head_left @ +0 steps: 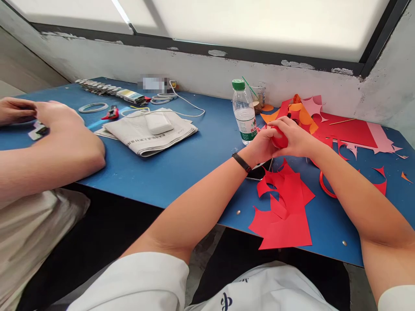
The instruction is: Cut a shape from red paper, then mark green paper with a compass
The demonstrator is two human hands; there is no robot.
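Above the blue table, my left hand and my right hand meet around a rounded red piece of paper. Both hands have their fingers closed on it, and they cover much of its outline. Below my left wrist, which wears a black band, a dark phone lies partly hidden. Nearer to me, red paper sheets with curved cutouts overlap the table's front edge. A red ring-shaped handle, perhaps of scissors, shows beside my right forearm.
A green-capped water bottle stands just beyond my left hand. Red, pink and orange paper scraps spread at the back right. Folded newspaper carries a white box. At left, another person's arm rests on the table.
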